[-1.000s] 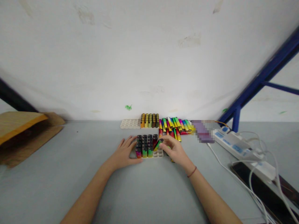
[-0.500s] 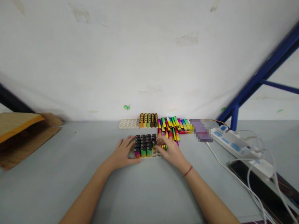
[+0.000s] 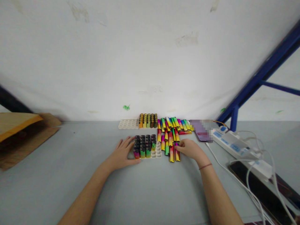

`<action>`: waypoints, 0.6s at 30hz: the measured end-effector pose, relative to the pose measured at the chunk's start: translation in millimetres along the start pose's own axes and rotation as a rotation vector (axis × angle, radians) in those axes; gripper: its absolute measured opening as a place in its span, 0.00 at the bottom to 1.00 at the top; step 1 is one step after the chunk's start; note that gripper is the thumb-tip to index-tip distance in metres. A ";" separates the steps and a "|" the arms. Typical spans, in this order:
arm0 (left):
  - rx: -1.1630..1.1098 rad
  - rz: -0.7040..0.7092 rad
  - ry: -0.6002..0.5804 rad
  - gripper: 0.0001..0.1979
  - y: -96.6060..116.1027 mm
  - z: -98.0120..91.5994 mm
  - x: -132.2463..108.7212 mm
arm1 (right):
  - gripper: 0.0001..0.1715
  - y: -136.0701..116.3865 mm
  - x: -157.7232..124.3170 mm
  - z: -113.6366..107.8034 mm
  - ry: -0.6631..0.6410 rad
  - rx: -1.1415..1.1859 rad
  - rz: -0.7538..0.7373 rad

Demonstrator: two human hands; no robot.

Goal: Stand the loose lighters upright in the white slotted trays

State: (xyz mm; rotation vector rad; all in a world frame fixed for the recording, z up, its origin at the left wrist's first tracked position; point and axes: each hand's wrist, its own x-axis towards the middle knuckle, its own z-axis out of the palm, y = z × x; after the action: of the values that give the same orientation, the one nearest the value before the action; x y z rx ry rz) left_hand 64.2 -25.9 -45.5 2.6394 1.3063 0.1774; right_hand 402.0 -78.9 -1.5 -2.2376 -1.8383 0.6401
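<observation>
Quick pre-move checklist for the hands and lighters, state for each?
Left hand beside the upright lighters, fingers spread: ok.
Right hand holding a lighter: cannot tell, its fingers are against the loose lighters.
Empty cells free in the front white tray: ok, at its right side.
Loose lighters off those empty cells: ok, they lie to the right of the tray.
White power strip apart from the lighters: ok.
</observation>
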 end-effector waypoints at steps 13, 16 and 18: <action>-0.005 0.015 0.024 0.45 -3.4 3.5 -0.6 | 0.16 -3.2 9.7 3.3 0.171 0.772 -0.226; -0.006 0.021 0.033 0.45 -3.2 3.5 -0.4 | 0.24 -9.0 13.8 7.9 0.122 1.089 -0.188; -0.008 0.025 0.032 0.45 -3.2 3.4 -0.5 | 0.25 -14.3 15.9 12.9 0.123 1.158 -0.142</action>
State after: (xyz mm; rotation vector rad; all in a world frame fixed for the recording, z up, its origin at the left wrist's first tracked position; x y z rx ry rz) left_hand 62.1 -24.8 -49.5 2.6579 1.2803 0.2293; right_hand 386.0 -62.1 -10.7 -1.3088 -1.0537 1.1125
